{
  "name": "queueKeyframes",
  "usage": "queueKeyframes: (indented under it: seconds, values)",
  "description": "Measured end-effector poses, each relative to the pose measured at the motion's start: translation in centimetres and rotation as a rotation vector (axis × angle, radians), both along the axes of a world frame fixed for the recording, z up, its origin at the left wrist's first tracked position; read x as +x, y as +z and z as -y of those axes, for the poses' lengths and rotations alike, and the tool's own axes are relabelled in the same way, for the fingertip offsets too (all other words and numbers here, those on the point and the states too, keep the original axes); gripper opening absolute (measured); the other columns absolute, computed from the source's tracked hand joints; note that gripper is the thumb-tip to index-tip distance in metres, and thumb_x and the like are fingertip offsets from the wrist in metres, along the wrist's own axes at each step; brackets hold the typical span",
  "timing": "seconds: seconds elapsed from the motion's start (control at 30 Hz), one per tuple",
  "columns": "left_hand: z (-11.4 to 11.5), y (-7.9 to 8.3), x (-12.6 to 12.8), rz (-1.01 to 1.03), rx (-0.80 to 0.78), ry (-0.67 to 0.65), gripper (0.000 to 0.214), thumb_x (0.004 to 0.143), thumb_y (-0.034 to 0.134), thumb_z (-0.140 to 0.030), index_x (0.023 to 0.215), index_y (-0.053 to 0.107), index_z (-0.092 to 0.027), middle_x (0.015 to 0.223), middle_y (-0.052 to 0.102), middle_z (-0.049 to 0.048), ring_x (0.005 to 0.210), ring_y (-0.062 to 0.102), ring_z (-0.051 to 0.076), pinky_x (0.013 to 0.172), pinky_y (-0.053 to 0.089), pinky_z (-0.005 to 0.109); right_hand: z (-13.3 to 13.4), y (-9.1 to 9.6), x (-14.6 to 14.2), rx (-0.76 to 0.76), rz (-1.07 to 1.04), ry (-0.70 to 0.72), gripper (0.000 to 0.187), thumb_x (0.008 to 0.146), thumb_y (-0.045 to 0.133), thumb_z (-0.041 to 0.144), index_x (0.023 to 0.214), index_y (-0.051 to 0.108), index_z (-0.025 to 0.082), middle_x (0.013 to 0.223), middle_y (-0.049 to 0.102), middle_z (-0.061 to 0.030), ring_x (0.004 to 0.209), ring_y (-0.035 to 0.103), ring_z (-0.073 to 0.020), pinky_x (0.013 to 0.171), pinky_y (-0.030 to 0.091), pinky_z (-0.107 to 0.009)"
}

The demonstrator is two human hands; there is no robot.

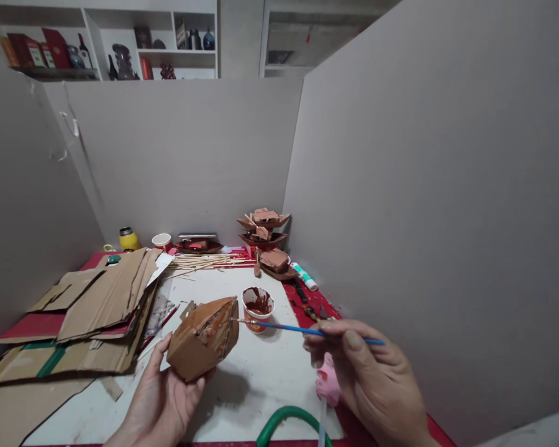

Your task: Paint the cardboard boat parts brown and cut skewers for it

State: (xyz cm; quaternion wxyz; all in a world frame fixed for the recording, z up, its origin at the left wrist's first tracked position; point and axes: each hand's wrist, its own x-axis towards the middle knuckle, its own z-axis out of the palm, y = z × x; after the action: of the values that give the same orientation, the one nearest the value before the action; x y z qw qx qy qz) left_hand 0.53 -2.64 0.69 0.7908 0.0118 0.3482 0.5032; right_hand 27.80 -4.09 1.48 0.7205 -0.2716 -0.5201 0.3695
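Note:
My left hand (161, 397) grips a small brown cardboard boat model (204, 338) from below, lifted a little above the white sheet (261, 385). My right hand (370, 379) pinches a thin blue paintbrush (302, 329), its tip touching the model's right side where brown paint shows. A paper cup of brown paint (258, 308) stands just behind the brush tip.
Cardboard sheets (102, 298) are piled at the left. Bamboo sticks (205, 261), a yellow jar (128, 239), a paper cup (162, 241) and stacked painted boat models (264, 239) line the back. A glue tube (304, 276), a pink object (328, 380) and a green hose (286, 422) lie right and front. Grey partitions enclose the desk.

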Motion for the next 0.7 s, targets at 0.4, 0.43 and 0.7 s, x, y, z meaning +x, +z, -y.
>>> queueKeyframes:
  seconds: [0.4,0.43,0.7]
  values:
    - [-0.21,-0.53,-0.14,-0.038,0.023,0.016,0.06,0.1,0.053,-0.035,0.15,0.041,-0.006,0.093,0.08,0.0226,0.069,0.079,0.031,0.054,0.065,0.033,0.31,-0.4,0.33,-0.095,0.101,0.037,0.019,0.096,0.067,0.039,0.092,0.08,0.026,0.079,0.08,-0.0038,0.066,0.072,-0.0142,0.059,0.059,-0.02]
    - [-0.2,-0.52,-0.13,-0.036,0.024,0.019,0.06,0.1,0.053,-0.035,0.15,0.041,-0.006,0.092,0.08,0.0222,0.069,0.079,0.031,0.054,0.065,0.033,0.35,-0.42,0.36,-0.089,0.075,0.015,0.019,0.097,0.066,0.039,0.093,0.08,0.027,0.078,0.08,-0.0038,0.064,0.072,-0.0139,0.059,0.058,-0.021]
    - [-0.17,-0.27,0.2,-0.04,0.02,0.009,0.057,0.101,0.051,-0.035,0.15,0.04,-0.007,0.092,0.08,0.0215,0.068,0.079,0.031,0.054,0.065,0.033,-0.11,-0.09,0.33,-0.112,0.053,-0.033,0.02,0.095,0.068,0.041,0.092,0.081,0.025,0.076,0.08,-0.0044,0.059,0.071,-0.014,0.056,0.058,-0.021]
